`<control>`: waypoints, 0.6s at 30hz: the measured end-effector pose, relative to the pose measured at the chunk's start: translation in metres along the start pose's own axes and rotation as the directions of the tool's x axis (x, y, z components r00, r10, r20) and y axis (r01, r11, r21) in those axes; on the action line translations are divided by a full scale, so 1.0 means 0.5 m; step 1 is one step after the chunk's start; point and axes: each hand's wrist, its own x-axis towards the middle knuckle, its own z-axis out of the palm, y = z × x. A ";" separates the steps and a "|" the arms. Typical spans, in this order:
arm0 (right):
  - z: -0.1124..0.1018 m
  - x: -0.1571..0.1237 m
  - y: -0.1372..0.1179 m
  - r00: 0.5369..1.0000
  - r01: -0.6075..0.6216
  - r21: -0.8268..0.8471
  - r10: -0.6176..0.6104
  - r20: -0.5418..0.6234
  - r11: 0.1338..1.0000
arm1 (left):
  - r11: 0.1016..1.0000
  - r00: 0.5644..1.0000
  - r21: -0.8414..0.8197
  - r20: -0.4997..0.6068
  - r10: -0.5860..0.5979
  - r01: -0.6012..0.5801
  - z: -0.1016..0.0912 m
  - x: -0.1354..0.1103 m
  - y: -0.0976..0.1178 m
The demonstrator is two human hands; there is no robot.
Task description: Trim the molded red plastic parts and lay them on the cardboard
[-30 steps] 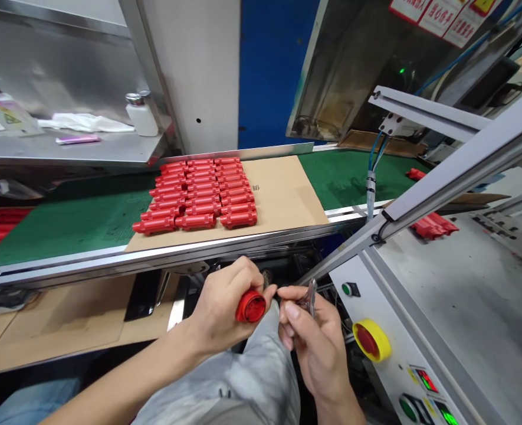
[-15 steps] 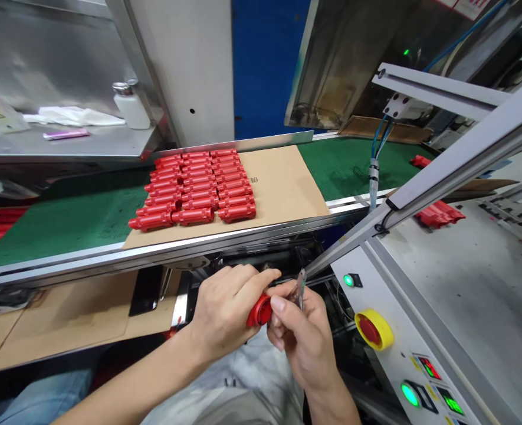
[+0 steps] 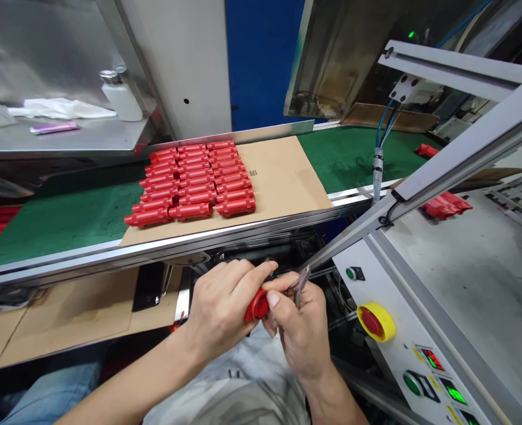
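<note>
My left hand (image 3: 220,307) is closed around a red plastic tube-shaped part (image 3: 258,304), its round open end facing my right hand. Most of the part is hidden by the fingers. My right hand (image 3: 302,324) has its thumb and forefinger at the rim of that part. A small metal pliers-like tool (image 3: 303,282) is gripped in the same hand, jaws pointing up and away from the part; its handles are mostly covered. Beyond both hands, rows of similar red parts (image 3: 194,183) lie on a cardboard sheet (image 3: 287,171).
A green conveyor belt (image 3: 75,200) runs across under the cardboard. To the right stand a slanted metal frame (image 3: 455,153) and a control panel with a red-and-yellow stop button (image 3: 376,321). A black phone (image 3: 148,286) lies on the lower shelf. A white bottle (image 3: 121,97) stands upper left.
The camera view has shifted slightly. Both hands stay together at the red part, and the tool in my right hand has tilted a little. Two green panel buttons have gone dark.
</note>
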 end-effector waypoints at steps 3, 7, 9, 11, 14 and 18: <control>-0.010 -0.007 -0.011 1.000 0.009 0.011 -0.009 0.025 1.000 | 0.999 1.000 -0.045 0.004 -0.023 0.023 0.001 0.001 0.001; -0.042 -0.020 -0.045 0.984 0.172 -0.292 -0.179 0.004 0.941 | 0.987 0.995 -0.127 0.031 -0.092 0.095 0.006 -0.004 0.006; -0.058 -0.025 -0.061 0.947 0.280 -0.566 -0.320 0.030 0.776 | 0.980 0.992 -0.155 0.031 -0.122 0.126 0.012 -0.007 0.009; -0.069 -0.029 -0.069 0.897 0.363 -0.742 -0.426 0.115 0.563 | 0.977 0.990 -0.158 0.028 -0.140 0.143 0.018 -0.008 0.012; -0.074 -0.031 -0.072 0.834 0.441 -0.822 -0.503 0.227 0.360 | 0.979 0.990 -0.147 0.024 -0.138 0.140 0.024 -0.008 0.015; -0.070 -0.027 -0.067 0.774 0.497 -0.836 -0.554 0.306 0.232 | 0.983 0.993 -0.139 0.015 -0.120 0.121 0.021 -0.007 0.021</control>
